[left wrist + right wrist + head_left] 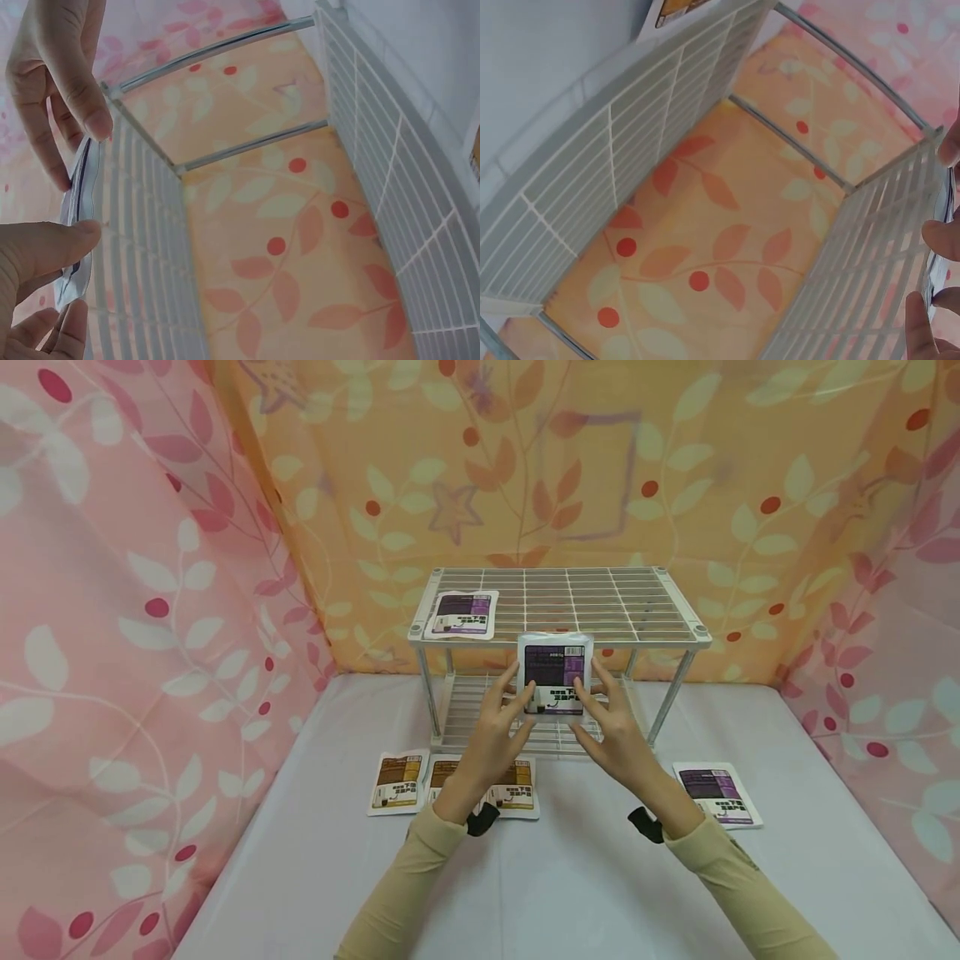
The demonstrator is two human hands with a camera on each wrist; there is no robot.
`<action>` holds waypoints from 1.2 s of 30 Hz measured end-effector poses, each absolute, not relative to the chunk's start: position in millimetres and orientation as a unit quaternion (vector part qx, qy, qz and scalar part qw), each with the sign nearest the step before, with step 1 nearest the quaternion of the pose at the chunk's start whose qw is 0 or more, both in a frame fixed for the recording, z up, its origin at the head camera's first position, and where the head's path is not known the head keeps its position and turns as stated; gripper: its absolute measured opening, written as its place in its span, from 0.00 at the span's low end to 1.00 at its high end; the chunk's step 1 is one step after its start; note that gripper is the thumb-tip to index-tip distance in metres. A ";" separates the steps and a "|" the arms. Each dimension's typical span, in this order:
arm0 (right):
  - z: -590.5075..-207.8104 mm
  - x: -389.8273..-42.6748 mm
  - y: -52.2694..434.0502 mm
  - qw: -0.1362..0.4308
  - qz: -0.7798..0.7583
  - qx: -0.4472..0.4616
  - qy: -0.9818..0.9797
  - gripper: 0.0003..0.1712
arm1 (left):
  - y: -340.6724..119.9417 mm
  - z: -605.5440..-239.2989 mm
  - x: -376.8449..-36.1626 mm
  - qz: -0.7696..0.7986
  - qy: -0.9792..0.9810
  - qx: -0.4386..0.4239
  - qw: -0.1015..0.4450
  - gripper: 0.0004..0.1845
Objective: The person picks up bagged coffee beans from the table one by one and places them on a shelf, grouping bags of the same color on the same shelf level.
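A flat white pouch with a purple-and-black label (555, 672) is held up level with the front edge of a white wire rack's top shelf (592, 602). My left hand (493, 722) pinches its left side, and my right hand (617, 727) pinches the right side, thumbs on the printed face. Edge-on in the left wrist view, the pouch (88, 184) sits between the left hand (37, 262) below and the right hand (64, 75) above. The right wrist view catches only fingers (945, 238) at its right edge. Another purple-labelled pouch (462, 614) lies on the shelf's left end.
Brown-labelled pouches (397, 782) lie in a row on the white table (570, 885) before the rack, partly behind my left forearm. A purple-labelled pouch (718, 795) lies at the right. The rack's lower shelf (468, 714) is near the table. Patterned cloth (675, 485) hangs behind.
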State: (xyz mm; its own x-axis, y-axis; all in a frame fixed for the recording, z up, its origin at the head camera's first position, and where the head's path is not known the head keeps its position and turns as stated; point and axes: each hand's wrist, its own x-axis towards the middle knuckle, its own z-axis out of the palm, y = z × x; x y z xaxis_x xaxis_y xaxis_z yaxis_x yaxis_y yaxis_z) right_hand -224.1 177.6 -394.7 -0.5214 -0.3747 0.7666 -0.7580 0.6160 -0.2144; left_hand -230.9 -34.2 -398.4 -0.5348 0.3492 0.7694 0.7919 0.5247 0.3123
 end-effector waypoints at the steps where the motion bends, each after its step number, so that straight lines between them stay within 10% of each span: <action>1: -393.2 -224.6 178.2 0.349 0.274 0.343 -0.828 0.40 | -33.9 -396.4 -231.5 -0.333 -0.810 -0.354 0.329 0.27; 36: -343.2 -251.1 182.7 0.376 0.259 0.345 -0.820 0.26 | -26.8 -345.3 -258.5 -0.277 -0.813 -0.365 0.360 0.18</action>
